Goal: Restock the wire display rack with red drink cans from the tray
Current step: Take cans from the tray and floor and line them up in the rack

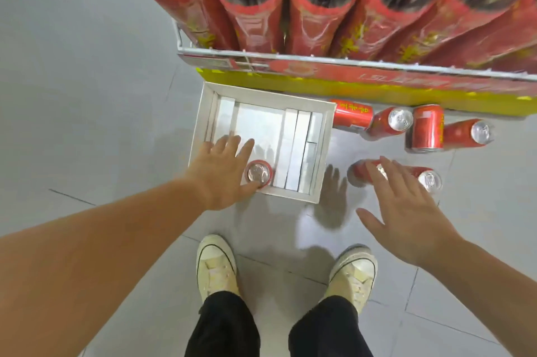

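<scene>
Taking the upright can [258,173] in the tray's [263,93] near left corner probably calls for the left hand [223,173] to curl round the can's body, not its slick top. That hand lies beside it, fingers spread straight, thumb at the rim, gripping nothing. The right hand [406,208] hovers, fingers splayed open, over a fallen can [430,180] on the floor [87,95] below the rack [261,55].

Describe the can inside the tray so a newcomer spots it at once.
Before the wire rack a white tray sits on the floor. In its near left corner stands one red can, silver top up. It alone is inside the tray; the other cans are outside it.
</scene>
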`<state>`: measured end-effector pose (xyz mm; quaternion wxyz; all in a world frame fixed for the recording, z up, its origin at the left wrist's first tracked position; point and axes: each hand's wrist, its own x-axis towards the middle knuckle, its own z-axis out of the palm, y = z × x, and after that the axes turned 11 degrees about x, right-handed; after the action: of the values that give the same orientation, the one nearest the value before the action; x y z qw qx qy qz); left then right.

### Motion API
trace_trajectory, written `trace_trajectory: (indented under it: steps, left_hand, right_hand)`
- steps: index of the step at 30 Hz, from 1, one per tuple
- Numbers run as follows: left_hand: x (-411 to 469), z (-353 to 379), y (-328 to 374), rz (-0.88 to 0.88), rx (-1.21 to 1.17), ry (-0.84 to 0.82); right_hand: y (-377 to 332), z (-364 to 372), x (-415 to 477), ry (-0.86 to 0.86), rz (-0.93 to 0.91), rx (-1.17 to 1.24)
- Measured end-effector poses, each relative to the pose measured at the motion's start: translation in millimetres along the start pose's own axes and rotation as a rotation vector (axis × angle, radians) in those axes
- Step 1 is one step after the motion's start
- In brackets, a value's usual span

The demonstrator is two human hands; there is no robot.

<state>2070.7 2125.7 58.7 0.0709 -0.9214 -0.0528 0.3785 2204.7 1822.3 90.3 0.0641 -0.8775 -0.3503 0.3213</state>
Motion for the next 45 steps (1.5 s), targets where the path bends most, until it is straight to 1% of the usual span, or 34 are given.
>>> trace_trajectory:
  steps: [2, 5, 7, 11, 14, 16, 19, 21, 25, 29, 32, 36, 39, 42, 45]
  left_hand:
    - [21, 18, 4, 0.031, -0.061, -0.054]
    - [47, 34, 10, 0.085, -0.223, -0.151]
    - [56, 41, 13, 0.103, -0.350, -0.215]
    - [66, 54, 23, 0.102, -0.440, -0.272]
    - [73, 63, 32, 0.050, -0.599, -0.312]
    - [79, 65, 31, 0.035, -0.649, -0.282]
    - [92, 63, 17, 0.052, -0.640, -0.177]
    - [103, 60, 6, 0.059, -0.678, -0.137]
    - [129, 52, -6, -0.007, -1.020, -0.114]
    - [147, 53, -8, -0.081, -1.237, -0.158]
    - [152, 58, 0, -0.118, -1.400, -0.155]
    - [143, 59, 8, -0.162, -1.540, -0.129]
    - [125, 46, 4, -0.216, -1.611, -0.078]
    - [96, 15, -1, -0.263, -1.651, -0.008]
    - [61, -36, -5, -0.291, -1.657, 0.056]
  right_hand:
    - [17, 19, 13, 0.008, 0.038, 0.010]
    - [41, 40, 30, 0.031, 0.080, 0.020]
    - [54, 49, 39, 0.013, 0.103, 0.023]
    - [70, 67, 51, -0.043, 0.148, 0.048]
    - [76, 76, 62, -0.064, 0.177, 0.088]
    - [80, 80, 69, -0.068, 0.207, 0.100]
    - [89, 85, 76, 0.008, 0.234, 0.165]
    - [96, 87, 79, 0.053, 0.237, 0.243]
    - [108, 91, 87, 0.152, 0.263, 0.470]
    - [108, 95, 91, 0.254, 0.382, 0.767]
    - [109, 99, 92, 0.322, 0.423, 0.949]
    - [113, 85, 99, 0.296, 0.432, 1.161]
    - [107, 63, 93, 0.248, 0.427, 1.261]
    - [94, 29, 75, 0.215, 0.452, 1.337]
    - [67, -20, 53, 0.174, 0.393, 1.435]
